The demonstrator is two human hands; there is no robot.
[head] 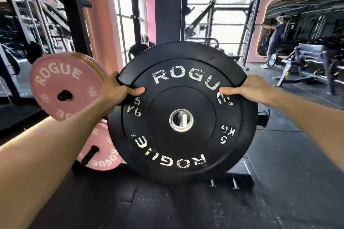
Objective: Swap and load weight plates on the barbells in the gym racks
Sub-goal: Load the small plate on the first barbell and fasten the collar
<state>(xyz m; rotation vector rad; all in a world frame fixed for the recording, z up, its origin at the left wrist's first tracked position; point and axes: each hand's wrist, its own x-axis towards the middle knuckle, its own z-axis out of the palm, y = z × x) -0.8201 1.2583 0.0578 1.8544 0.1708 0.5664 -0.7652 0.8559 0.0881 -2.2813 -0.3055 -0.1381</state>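
A black 5 kg Rogue bumper plate [181,147] faces me at the centre of the head view, its steel-ringed hole around a metal peg [181,120]. Another black plate [186,52] sits right behind it, showing above and at the right. My left hand [116,90] grips the front plate's upper left rim, thumb on its face. My right hand [249,89] grips the upper right rim the same way. Whether the plate rests on the peg or hangs in my hands I cannot tell.
Pink 10 kg Rogue plates [64,84] hang on a peg at the left, a lower pink plate [104,154] beneath my left forearm. A black rack upright [167,9] rises behind the plates. A bench [309,61] and a person [275,41] are at the far right. Dark rubber floor [279,182] lies below.
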